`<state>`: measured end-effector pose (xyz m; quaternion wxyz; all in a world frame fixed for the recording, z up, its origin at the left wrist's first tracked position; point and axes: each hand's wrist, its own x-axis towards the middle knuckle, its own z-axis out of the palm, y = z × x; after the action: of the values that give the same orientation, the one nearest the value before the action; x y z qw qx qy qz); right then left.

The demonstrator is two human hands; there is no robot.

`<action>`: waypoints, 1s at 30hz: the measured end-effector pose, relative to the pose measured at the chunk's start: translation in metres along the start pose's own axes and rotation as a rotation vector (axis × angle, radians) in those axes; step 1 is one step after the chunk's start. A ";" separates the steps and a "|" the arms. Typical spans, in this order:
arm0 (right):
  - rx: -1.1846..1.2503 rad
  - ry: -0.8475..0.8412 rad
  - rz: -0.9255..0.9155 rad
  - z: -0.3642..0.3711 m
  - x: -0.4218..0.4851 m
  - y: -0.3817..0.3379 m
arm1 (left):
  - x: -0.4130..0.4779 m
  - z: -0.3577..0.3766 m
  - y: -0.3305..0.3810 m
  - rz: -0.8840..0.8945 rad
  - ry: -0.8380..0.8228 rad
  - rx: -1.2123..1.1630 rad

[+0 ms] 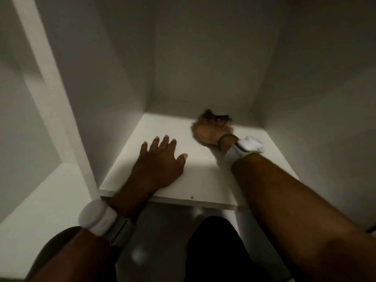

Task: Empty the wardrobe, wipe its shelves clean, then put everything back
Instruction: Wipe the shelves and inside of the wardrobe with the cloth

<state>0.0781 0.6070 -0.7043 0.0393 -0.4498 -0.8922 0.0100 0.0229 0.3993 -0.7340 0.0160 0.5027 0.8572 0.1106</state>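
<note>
Forearms (305, 210) in | my left hand (160, 159) splayed on shelf (203, 180) | right hand (211, 134) grips cloth (215, 118) | judged: emptied, mid-wipe, refill pending

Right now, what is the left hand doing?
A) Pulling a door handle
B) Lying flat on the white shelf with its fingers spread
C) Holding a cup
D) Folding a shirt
B: the left hand lies palm down on the white shelf, fingers spread and holding nothing, while the right hand holds a dark cloth farther back.
</note>
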 end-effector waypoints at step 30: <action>-0.017 -0.146 -0.449 -0.009 -0.111 -0.116 | -0.096 0.029 -0.020 0.245 0.678 -0.155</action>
<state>0.0520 0.4487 -0.6955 -0.0281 -0.2384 -0.9704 0.0259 0.0570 0.3122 -0.7744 -0.2445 0.5335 0.7364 0.3366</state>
